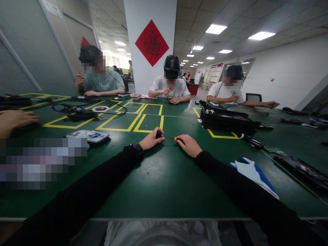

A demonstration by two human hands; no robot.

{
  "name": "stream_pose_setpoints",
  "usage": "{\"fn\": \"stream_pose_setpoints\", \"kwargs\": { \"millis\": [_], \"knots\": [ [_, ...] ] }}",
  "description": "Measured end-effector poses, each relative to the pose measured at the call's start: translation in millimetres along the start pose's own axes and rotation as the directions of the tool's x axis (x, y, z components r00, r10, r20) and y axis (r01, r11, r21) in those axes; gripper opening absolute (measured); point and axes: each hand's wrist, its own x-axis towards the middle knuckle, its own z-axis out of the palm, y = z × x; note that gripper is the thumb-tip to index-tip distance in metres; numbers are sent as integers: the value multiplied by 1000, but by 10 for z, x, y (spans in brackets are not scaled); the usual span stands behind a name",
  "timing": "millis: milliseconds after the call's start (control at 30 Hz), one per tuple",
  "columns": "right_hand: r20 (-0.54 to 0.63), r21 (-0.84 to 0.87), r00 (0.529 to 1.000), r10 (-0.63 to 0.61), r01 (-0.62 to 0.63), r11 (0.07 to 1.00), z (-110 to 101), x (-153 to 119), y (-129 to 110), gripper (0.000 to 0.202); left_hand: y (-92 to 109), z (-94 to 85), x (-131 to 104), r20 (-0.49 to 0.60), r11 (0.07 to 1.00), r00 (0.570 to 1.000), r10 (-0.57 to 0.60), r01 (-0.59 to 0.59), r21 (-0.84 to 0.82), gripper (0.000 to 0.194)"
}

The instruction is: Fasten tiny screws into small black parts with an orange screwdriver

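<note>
**Left Hand [152,138] and Right Hand [191,145] Face Off**

Your two hands point at each other, close but not touching, the fingers of each curled inward in a closed grip. Your left forearm [94,181], sleeved in black, slants in from the lower left, a dark band [137,147] circling the left wrist. Your right forearm [238,184], in a matching black sleeve, angles in from the lower right, its cuff reaching the wrist. The back of your right hand shows, its knuckles bent.
</note>
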Motion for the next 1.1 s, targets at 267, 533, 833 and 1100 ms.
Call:
{"fn": "stream_pose_setpoints", "kwargs": {
  "millis": [267,533,833,1100],
  "knots": [
    [-43,-41,999,5,-7,999,-56,-55,-79,17,-42,-16,9,-20,1000,999,-25,25,6,30],
    [16,-80,1000,11,-9,997,-46,-42,-110,29,-25,-17,0,-41,998,999,-23,25,62,30],
    [-33,-99,999,37,-40,994,-80,-46,-130,26,16,-11,-10,-42,998,999,-30,32,46,29],
    [-17,-10,999,35,-35,999,-65,-49,-87,27,1,-11,-9,-26,999,999,-35,36,16,29]
  ]
}}
